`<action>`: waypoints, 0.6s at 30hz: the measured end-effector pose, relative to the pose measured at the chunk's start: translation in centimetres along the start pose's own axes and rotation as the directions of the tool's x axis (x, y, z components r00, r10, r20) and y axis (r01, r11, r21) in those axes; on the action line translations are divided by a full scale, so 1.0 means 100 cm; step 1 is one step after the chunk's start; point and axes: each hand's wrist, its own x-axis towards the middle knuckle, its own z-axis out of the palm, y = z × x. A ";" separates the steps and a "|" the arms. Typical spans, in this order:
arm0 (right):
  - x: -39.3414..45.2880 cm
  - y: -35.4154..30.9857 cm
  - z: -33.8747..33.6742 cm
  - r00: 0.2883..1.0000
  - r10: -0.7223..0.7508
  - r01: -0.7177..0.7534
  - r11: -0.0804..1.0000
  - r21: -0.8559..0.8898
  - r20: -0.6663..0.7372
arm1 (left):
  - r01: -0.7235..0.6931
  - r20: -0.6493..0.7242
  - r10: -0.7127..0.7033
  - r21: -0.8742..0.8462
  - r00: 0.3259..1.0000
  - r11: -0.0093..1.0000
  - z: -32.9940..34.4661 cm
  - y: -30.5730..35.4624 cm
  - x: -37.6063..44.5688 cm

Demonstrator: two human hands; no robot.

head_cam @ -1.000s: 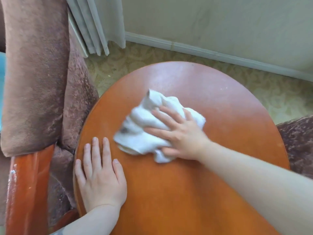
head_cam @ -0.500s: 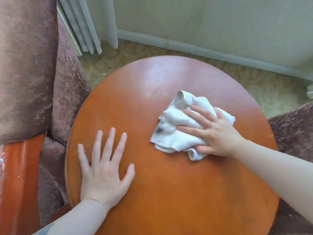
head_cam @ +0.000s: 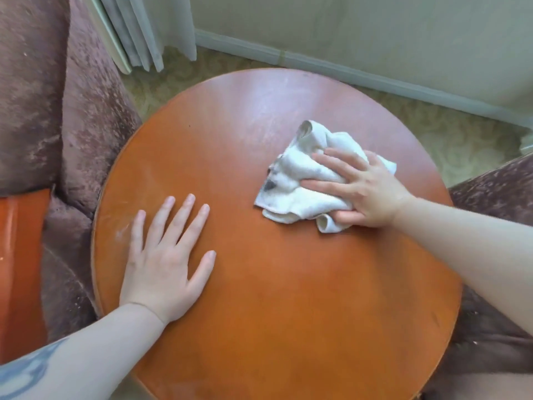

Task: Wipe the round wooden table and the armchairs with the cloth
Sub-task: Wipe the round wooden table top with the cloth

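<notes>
The round wooden table (head_cam: 288,298) fills the middle of the view, orange-brown with a dusty pale sheen at its far side. A crumpled white cloth (head_cam: 300,183) with a dark smudge lies on the table's right half. My right hand (head_cam: 363,186) presses down on the cloth, its fingers spread over it and the thumb tucked at its near edge. Flat on the table's left part rests my left hand (head_cam: 167,255), palm down, fingers apart, holding nothing. One brown velvet armchair (head_cam: 43,111) stands touching the table's left edge, another (head_cam: 496,197) at the right.
The left armchair has a glossy orange wooden armrest (head_cam: 20,269). Pale curtains (head_cam: 138,33) hang at the back left. A white baseboard (head_cam: 346,67) and wall run behind the table, over patterned beige carpet (head_cam: 447,140).
My right hand slid the cloth from the table's left-centre toward the right. My left hand shifted inward from the table's edge and spread its fingers.
</notes>
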 end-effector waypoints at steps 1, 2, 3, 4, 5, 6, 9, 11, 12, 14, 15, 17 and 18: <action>0.007 0.012 0.000 0.992 0.128 -0.128 0.992 0.022 0.010 | 0.008 -0.013 -0.008 -0.013 1.000 1.000 0.001 0.000 0.000; 0.027 0.013 0.002 0.914 0.405 -0.403 0.913 0.062 -0.014 | 0.016 -0.029 -0.017 -0.019 0.999 1.000 0.002 -0.002 0.000; 0.057 0.007 0.006 0.689 0.724 -0.716 0.688 0.115 -0.036 | 0.021 -0.041 -0.022 -0.018 0.999 1.000 0.003 -0.002 0.001; 0.092 -0.007 0.006 0.443 0.896 -0.880 0.432 0.197 0.013 | 0.029 -0.051 -0.030 -0.021 0.998 0.999 0.004 -0.002 0.000; 0.123 -0.027 -0.003 0.290 0.950 -0.933 0.254 0.255 0.114 | 0.047 -0.067 -0.050 -0.038 0.997 0.998 0.005 -0.002 0.000; 0.147 -0.048 -0.006 0.277 0.948 -0.933 0.226 0.279 0.157 | 0.073 -0.093 -0.080 -0.073 0.992 0.995 0.006 -0.003 0.000; 0.142 -0.106 -0.002 0.727 0.687 -0.671 0.712 0.206 -0.006 | 0.134 -0.175 -0.182 -0.253 0.968 0.958 0.008 -0.006 0.000; 0.087 -0.122 -0.002 0.955 0.272 -0.248 0.951 0.184 -0.119 | 0.129 -0.236 -0.227 -0.368 0.945 0.921 0.009 -0.007 -0.002; 0.061 -0.115 -0.007 0.992 0.050 -0.031 0.985 0.172 -0.112 | 0.128 -0.259 -0.244 -0.395 0.934 0.910 0.009 -0.007 -0.002; 0.038 -0.078 -0.005 0.982 -0.167 0.176 0.979 0.106 -0.084 | 0.126 -0.276 -0.252 -0.405 0.927 0.906 0.009 -0.007 -0.003; 0.048 -0.066 -0.007 0.996 -0.061 0.068 0.990 0.121 -0.058 | 0.120 -0.275 -0.242 -0.395 0.930 0.911 0.009 -0.006 -0.002; 0.101 -0.080 -0.011 0.825 0.565 -0.550 0.808 0.210 -0.015 | 0.115 -0.271 -0.231 -0.383 0.934 0.916 0.010 -0.005 -0.001; 0.135 -0.103 -0.013 0.625 0.779 -0.762 0.593 0.262 0.054 | 0.115 -0.277 -0.240 -0.400 0.930 0.909 0.009 -0.005 -0.002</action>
